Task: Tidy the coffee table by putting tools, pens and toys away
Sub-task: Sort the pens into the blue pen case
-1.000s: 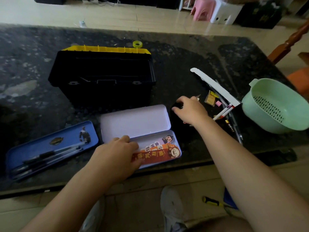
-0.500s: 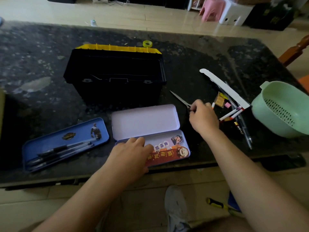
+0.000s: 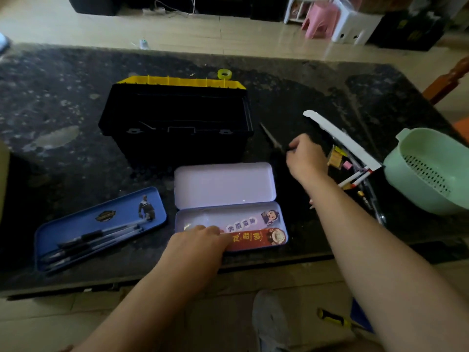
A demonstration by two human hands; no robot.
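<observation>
Dim foreground, bright floor behind, wide-angle edge distortion.

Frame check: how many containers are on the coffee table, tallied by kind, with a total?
Toolbox: 1
Pencil tins: 2, the blue tin and the lilac tin
Strainer basket: 1
Total: 4

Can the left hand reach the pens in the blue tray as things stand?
Likely yes: the left hand rests on the pencil case beside the open tray; its pens lie uncovered, nothing between.
</observation>
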